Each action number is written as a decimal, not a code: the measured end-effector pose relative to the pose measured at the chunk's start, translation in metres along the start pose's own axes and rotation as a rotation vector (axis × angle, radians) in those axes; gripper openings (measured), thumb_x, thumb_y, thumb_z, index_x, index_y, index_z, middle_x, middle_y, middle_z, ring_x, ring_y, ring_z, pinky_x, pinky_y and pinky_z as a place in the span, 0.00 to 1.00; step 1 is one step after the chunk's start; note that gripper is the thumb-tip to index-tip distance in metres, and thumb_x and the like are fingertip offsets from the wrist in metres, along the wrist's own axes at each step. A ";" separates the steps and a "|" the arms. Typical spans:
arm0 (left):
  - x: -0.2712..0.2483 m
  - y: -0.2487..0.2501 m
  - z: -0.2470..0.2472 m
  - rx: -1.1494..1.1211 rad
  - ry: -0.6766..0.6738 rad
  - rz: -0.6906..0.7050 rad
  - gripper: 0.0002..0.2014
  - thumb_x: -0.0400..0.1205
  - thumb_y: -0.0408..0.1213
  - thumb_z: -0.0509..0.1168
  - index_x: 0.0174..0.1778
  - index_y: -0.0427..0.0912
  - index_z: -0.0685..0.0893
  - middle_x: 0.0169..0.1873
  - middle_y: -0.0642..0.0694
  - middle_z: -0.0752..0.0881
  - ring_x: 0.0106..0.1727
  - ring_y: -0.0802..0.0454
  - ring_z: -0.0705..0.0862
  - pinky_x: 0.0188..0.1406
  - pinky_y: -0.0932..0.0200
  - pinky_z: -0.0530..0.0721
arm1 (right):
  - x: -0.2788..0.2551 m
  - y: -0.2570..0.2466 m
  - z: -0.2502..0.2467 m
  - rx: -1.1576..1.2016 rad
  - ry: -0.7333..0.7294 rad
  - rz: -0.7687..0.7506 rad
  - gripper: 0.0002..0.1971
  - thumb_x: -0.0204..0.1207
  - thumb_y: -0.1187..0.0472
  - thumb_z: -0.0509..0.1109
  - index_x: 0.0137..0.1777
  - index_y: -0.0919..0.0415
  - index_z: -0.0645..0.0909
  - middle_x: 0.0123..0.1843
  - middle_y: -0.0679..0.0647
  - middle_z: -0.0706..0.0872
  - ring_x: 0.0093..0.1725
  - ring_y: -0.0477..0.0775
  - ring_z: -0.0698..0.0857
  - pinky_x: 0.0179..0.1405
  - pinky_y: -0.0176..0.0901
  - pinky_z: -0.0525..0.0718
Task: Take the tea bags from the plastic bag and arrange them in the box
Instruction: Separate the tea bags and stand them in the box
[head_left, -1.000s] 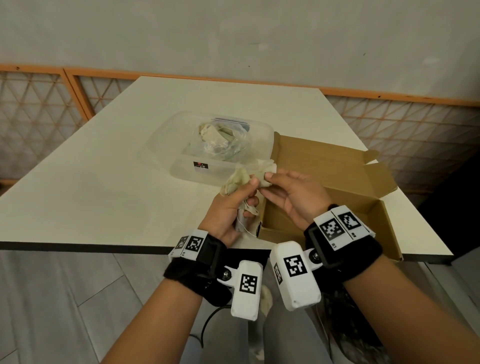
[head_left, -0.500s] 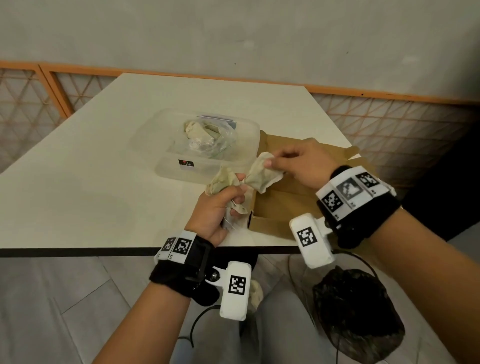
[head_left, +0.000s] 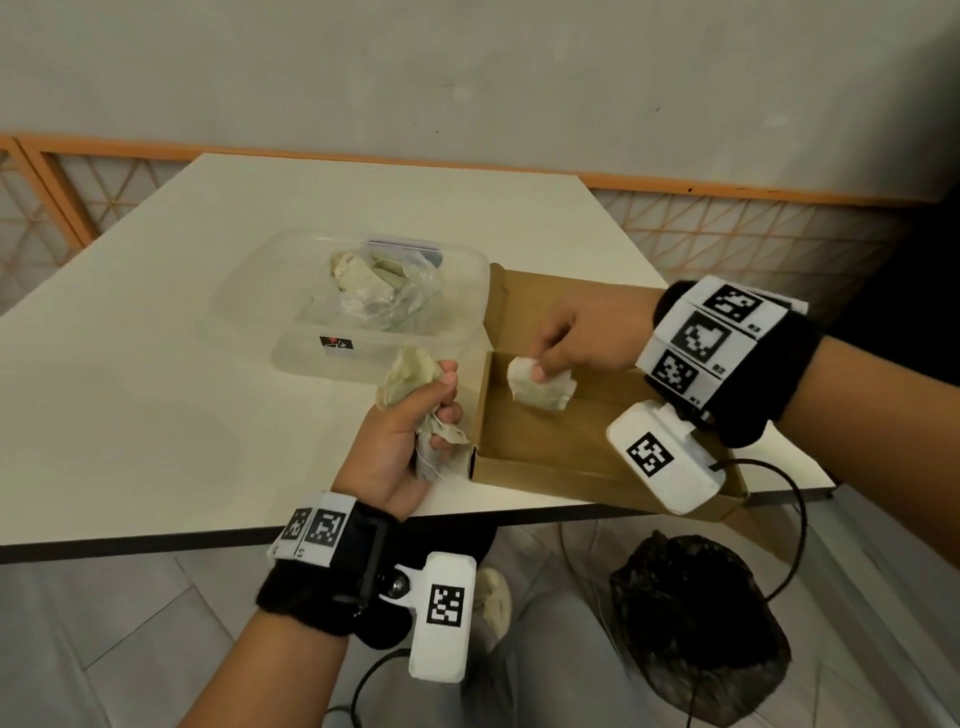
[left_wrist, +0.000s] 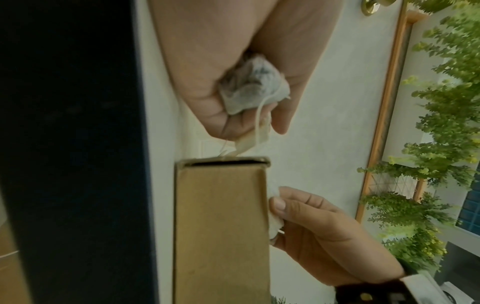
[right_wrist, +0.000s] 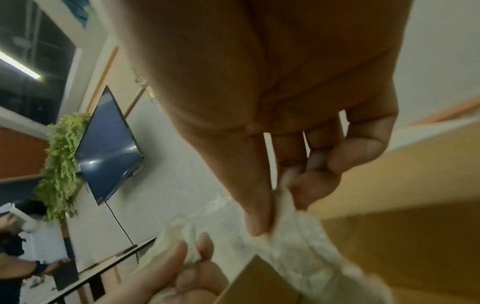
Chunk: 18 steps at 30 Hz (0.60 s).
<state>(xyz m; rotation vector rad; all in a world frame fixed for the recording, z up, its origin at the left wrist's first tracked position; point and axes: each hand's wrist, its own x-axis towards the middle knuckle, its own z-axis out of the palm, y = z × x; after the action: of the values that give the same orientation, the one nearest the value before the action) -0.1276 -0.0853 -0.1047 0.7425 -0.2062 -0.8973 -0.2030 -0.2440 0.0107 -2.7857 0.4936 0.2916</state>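
A tea bag (head_left: 540, 387) had been carried down into the box (head_left: 597, 457) — pinched by the right hand (head_left: 582, 338); a bunch of tea bags (head_left: 410, 374) was gripped by the left hand (head_left: 400, 441).

Counting from my remote seat. Hands: two, left hand (head_left: 402, 441) and right hand (head_left: 582, 332). Cardboard box (head_left: 587, 457): one, open. Clear plastic container (head_left: 291, 332): one. Plastic bag (head_left: 384, 296) inside it: one. Tea bags: one single tea bag (head_left: 540, 387) in right pinch; bunch of tea bags (head_left: 415, 379) in left fist, exact number I cannot tell, more than one; more in plastic bag, uncountable. Table (head_left: 156, 389): one. Wrist cameras: two I see. Dark bag on floor (head_left: 696, 623): one.
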 end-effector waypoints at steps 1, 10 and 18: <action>0.000 0.000 0.000 -0.007 -0.002 -0.003 0.09 0.72 0.33 0.67 0.47 0.44 0.80 0.26 0.52 0.76 0.23 0.63 0.75 0.12 0.72 0.69 | 0.002 -0.002 0.001 0.002 -0.020 0.000 0.07 0.73 0.55 0.72 0.49 0.54 0.88 0.42 0.45 0.85 0.44 0.45 0.79 0.49 0.39 0.74; 0.000 0.001 -0.002 -0.026 0.005 -0.019 0.08 0.73 0.32 0.67 0.47 0.43 0.81 0.27 0.52 0.76 0.24 0.63 0.75 0.12 0.72 0.69 | 0.033 -0.002 0.009 -0.113 0.015 0.059 0.07 0.71 0.61 0.75 0.48 0.57 0.84 0.42 0.49 0.82 0.48 0.51 0.81 0.48 0.41 0.79; 0.000 0.000 -0.001 -0.011 0.008 -0.016 0.08 0.72 0.33 0.67 0.46 0.43 0.81 0.28 0.51 0.76 0.24 0.63 0.75 0.12 0.72 0.69 | 0.038 0.006 0.012 -0.061 0.053 0.038 0.09 0.72 0.61 0.74 0.51 0.61 0.85 0.36 0.45 0.79 0.40 0.46 0.77 0.37 0.30 0.71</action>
<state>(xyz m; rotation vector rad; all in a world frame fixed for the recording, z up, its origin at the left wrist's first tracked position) -0.1271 -0.0849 -0.1053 0.7387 -0.1883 -0.9102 -0.1723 -0.2570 -0.0117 -2.8523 0.5604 0.2462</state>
